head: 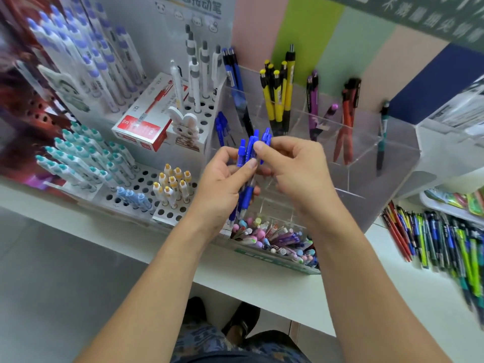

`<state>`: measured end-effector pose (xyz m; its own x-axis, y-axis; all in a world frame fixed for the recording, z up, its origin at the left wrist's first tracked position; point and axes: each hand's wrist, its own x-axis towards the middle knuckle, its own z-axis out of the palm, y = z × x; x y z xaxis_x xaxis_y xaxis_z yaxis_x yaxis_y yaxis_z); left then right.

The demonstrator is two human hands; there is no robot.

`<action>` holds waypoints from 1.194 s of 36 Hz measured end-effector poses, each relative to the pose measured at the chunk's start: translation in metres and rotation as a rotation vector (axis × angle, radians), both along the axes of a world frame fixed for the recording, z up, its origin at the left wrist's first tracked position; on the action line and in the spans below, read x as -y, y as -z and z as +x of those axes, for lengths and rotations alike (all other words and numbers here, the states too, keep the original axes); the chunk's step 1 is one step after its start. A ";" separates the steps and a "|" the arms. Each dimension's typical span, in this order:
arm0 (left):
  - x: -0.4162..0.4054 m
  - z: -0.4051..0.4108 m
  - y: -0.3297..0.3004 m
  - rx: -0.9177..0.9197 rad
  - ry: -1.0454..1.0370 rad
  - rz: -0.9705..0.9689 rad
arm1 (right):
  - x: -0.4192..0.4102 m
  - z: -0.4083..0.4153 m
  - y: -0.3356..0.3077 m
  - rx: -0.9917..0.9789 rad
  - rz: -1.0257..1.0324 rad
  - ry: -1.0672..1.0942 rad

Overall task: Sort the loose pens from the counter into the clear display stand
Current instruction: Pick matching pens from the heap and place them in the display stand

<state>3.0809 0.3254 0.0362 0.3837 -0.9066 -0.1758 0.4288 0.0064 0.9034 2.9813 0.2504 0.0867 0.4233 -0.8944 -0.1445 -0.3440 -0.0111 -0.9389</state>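
My left hand (222,184) grips a small bunch of blue pens (247,174), held upright in front of the clear display stand (366,163). My right hand (290,169) pinches the top of one of these blue pens with thumb and forefinger. The stand's compartments hold blue pens (222,127), dark blue pens (235,82), yellow pens (277,93), purple pens (314,106), red pens (347,121) and one green pen (382,137). A pile of loose pens (440,244) in mixed colours lies on the white counter (262,281) at the right.
A low clear box of pastel pens (275,239) sits right under my hands. White perforated racks (146,179) with teal, yellow-capped and purple-capped pens fill the left, with a red and white pen box (146,121) and a rabbit figure (186,129) on them.
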 end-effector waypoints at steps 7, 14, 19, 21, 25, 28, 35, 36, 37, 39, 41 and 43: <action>-0.006 0.016 0.004 -0.002 -0.034 -0.003 | 0.006 0.007 -0.003 0.077 0.241 -0.156; -0.015 0.018 0.015 -0.065 -0.219 0.015 | 0.019 0.016 0.000 0.261 -0.011 -0.008; -0.018 0.027 0.022 0.116 -0.297 0.122 | 0.030 0.027 -0.004 0.252 -0.388 0.045; -0.017 0.029 0.023 0.124 -0.298 0.143 | 0.031 0.034 0.001 0.149 -0.501 0.023; -0.013 0.028 0.018 0.058 -0.265 0.146 | 0.035 0.052 0.010 -0.219 -0.654 -0.084; -0.011 0.027 0.016 0.018 -0.271 0.137 | 0.031 0.063 0.012 -0.510 -0.622 -0.219; -0.008 0.023 0.016 0.076 -0.300 0.086 | 0.024 0.056 0.008 -0.340 -0.470 -0.243; -0.008 0.022 0.016 0.082 -0.300 0.072 | 0.022 0.050 0.008 -0.341 -0.488 -0.216; -0.007 0.021 0.016 0.084 -0.302 0.055 | 0.020 0.044 0.010 -0.327 -0.500 -0.187; -0.006 0.018 0.015 0.080 -0.304 0.024 | 0.015 0.034 0.012 -0.247 -0.475 -0.134; -0.004 0.015 0.014 0.083 -0.300 0.007 | 0.010 0.027 0.015 -0.188 -0.433 -0.121; -0.001 0.011 0.014 0.081 -0.296 -0.011 | 0.008 0.026 0.020 -0.177 -0.375 -0.136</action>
<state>3.0919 0.3261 0.0224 0.6441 -0.7546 -0.1250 0.3338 0.1302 0.9336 3.0075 0.2427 0.0663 0.5388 -0.8365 0.0992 -0.4710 -0.3968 -0.7878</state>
